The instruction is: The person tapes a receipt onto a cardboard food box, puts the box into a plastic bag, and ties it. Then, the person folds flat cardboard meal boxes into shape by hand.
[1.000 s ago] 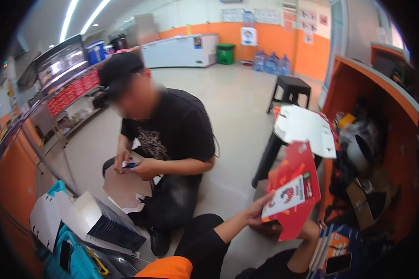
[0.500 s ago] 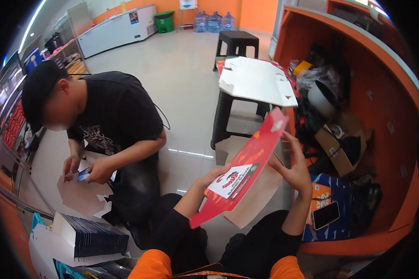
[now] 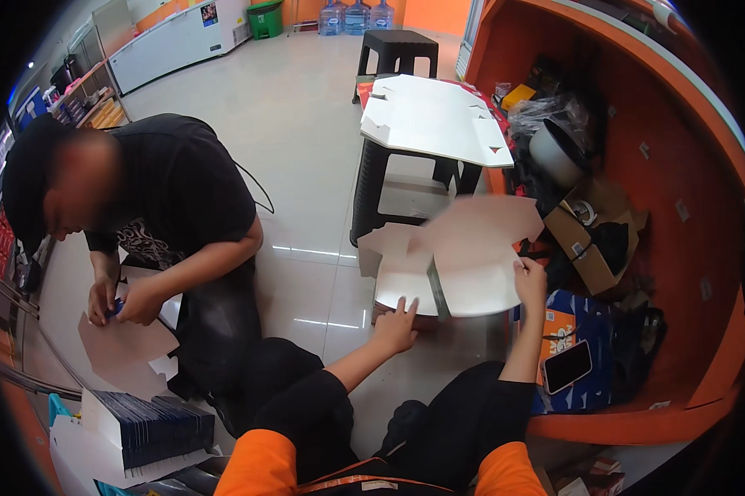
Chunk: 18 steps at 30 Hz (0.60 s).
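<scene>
My right hand pinches the right edge of a flat die-cut cardboard sheet, pale side up and slightly blurred. To its left lies a stack of similar cardboard sheets, low in front of the stool. My left hand rests at the front of that stack with index and middle fingers stretched out, holding nothing. The held sheet partly overlaps the stack's right side. Beyond them, more flat cardboard blanks, white side up with red edges showing beneath, lie on a black stool.
At left, a seated person in black handles a small blue piece above a cardboard sheet. Nearer me stands a row of dark blue folded cards. On the right, an orange cabinet holds a pot, an open carton and a phone on a blue box.
The red printed sheet, earlier raised between both hands, is now lowered with a pale side up, held by my right hand alone. My left hand has let go and moved to the stack.
</scene>
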Available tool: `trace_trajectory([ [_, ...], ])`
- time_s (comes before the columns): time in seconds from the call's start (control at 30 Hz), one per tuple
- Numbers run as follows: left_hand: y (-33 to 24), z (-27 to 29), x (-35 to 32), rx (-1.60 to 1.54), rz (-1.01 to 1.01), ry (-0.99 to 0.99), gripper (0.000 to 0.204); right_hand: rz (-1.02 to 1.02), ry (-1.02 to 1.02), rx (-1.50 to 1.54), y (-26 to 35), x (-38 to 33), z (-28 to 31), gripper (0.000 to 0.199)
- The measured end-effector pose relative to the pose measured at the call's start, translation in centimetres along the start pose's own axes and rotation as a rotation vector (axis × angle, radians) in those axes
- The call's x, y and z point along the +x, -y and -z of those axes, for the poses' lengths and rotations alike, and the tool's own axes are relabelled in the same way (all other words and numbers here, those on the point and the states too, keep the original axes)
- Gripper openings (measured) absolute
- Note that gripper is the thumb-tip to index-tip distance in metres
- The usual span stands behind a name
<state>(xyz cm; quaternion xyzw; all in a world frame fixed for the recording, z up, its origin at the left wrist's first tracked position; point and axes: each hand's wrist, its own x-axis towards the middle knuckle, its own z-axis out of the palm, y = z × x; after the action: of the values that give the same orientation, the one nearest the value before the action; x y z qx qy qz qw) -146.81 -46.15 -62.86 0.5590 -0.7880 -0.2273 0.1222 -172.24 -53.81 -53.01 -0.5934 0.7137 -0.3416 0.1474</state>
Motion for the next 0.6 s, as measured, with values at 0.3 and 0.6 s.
trace_trajectory([
  [0.3,5.0,1.7,3.3,-0.184,0.427,-0.237,0.043,0.231,0.183,0.170,2.6,-1.4,-4.9,0.024],
  [0.6,8.7,3.2,5.4,-0.990,0.576,-0.321,0.052,0.038,0.243,-0.246,1.7,-1.5,-6.6,0.030],
])
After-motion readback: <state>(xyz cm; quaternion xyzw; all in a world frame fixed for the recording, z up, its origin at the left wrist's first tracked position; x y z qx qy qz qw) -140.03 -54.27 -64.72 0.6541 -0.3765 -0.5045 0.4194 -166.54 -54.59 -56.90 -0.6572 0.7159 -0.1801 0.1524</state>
